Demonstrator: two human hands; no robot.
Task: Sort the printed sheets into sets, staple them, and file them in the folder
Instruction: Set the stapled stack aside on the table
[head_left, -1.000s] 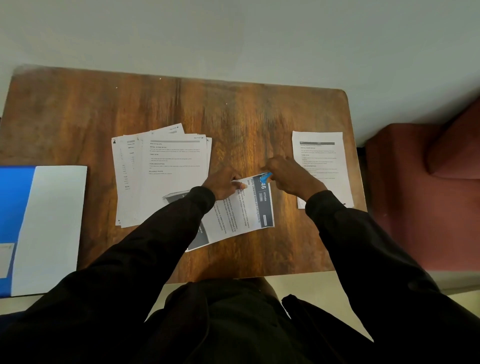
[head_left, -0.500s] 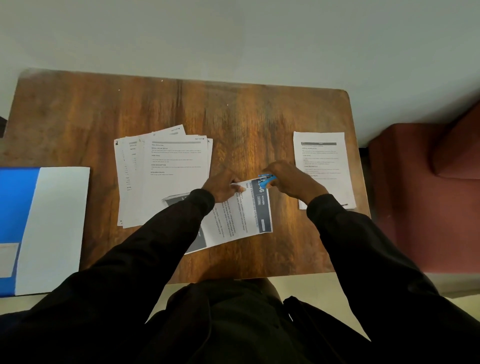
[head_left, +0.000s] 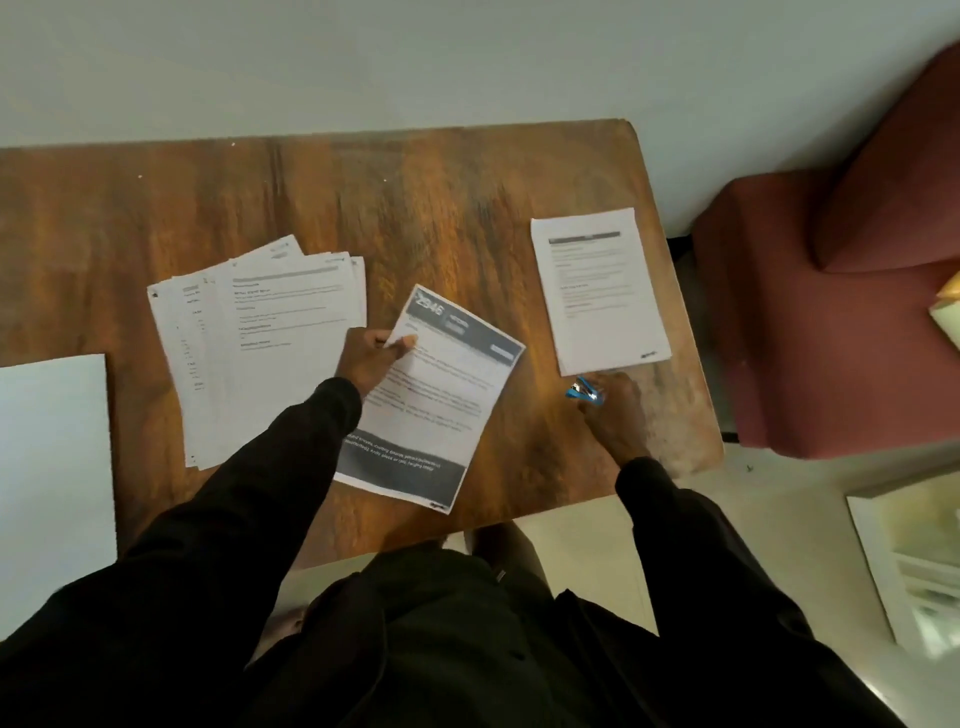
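Your left hand (head_left: 371, 364) pinches the banner-headed set (head_left: 441, 395) at its left edge, long axis tilted far-right over the counter (head_left: 467, 208); your right hand (head_left: 615, 410) grips the blue stapler (head_left: 586, 391) (right-hand sheets (head_left: 597, 291) just beyond it)

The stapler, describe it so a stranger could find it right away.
Start at the right end of the wooden table. By the near edge of the lone printed sheet, the right hand grips the stapler: small and bright blue, the only colour among white papers.
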